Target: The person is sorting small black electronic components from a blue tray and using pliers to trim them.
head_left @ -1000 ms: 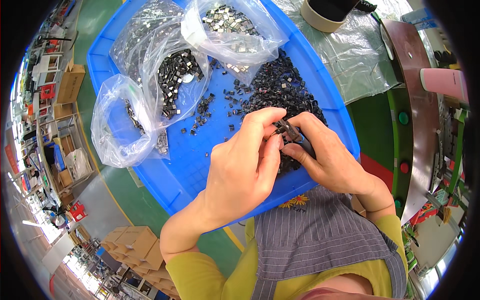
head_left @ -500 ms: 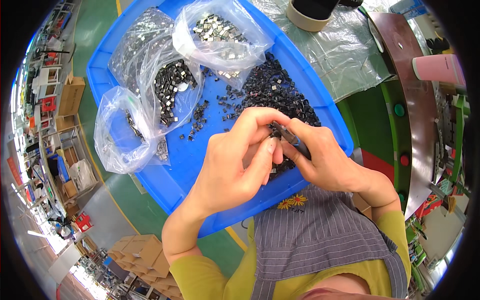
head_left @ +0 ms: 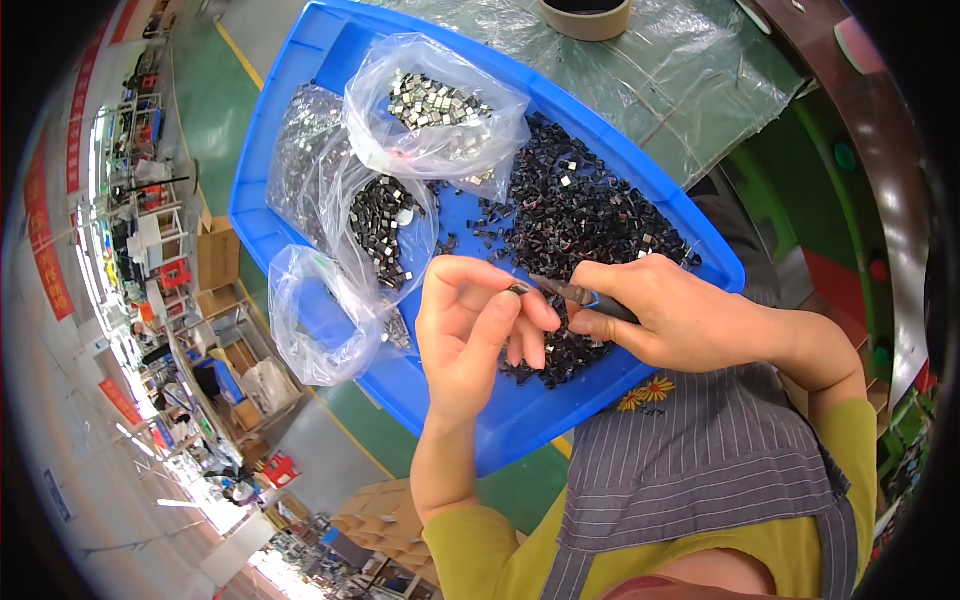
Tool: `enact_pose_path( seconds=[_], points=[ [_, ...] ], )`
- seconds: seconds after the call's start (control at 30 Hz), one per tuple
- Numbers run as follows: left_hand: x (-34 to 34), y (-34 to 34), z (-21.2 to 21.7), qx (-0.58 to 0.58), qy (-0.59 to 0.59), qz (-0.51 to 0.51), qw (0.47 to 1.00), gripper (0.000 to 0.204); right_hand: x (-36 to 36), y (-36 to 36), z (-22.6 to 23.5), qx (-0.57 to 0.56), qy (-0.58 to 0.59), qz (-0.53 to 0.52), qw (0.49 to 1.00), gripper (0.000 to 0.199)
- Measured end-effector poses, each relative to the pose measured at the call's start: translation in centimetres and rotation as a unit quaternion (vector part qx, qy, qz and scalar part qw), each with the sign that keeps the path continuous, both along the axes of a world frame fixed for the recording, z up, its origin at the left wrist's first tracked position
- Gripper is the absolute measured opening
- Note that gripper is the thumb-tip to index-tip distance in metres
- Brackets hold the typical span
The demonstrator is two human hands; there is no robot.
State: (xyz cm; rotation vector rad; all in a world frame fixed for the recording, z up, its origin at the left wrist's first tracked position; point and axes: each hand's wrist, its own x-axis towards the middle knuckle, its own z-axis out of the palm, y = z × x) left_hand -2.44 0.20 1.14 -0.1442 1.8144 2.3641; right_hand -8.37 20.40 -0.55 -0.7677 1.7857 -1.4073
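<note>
Between the thumb and fingers of my left hand (head_left: 470, 325) is pinched a small dark square piece (head_left: 518, 288). My right hand (head_left: 665, 310) grips a dark hand tool with a narrow metal tip, which looks like pliers (head_left: 615, 306). Its tip (head_left: 552, 287) points at the left fingers, a little apart from the piece. Both hands are over a blue tray (head_left: 480, 455). Beneath and beyond them lies a heap of small black pieces (head_left: 600, 205). Clear plastic bags stand on the tray's left side, one holding silvery square pieces (head_left: 435, 100), another holding dark ones (head_left: 378, 225).
A third, crumpled clear bag (head_left: 310, 330) hangs over the tray's near-left rim. Behind the tray, clear plastic sheeting (head_left: 690, 80) covers a table, with a roll of tape (head_left: 590, 20) on it. Cardboard boxes (head_left: 385, 520) are stacked on the floor at the lower left.
My hands have moved apart slightly; the tool tip has drawn back from the left fingers, and the small piece now shows. The whole view has shifted, with the tray appearing farther right.
</note>
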Motion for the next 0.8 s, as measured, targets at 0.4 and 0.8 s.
enact_pose_path(
  seconds=[0.4,0.8],
  points=[
    [-0.04,0.46,0.33,0.029,-0.011,0.034,0.999,0.012,0.49,-0.32,-0.52,-0.01,0.047,-0.026,0.999,0.023],
    [0.21,0.07,-0.39,-0.008,-0.008,0.002,1.0,0.012,0.01,-0.09,-0.02,-0.033,-0.019,0.018,0.999,0.021]
  ],
)
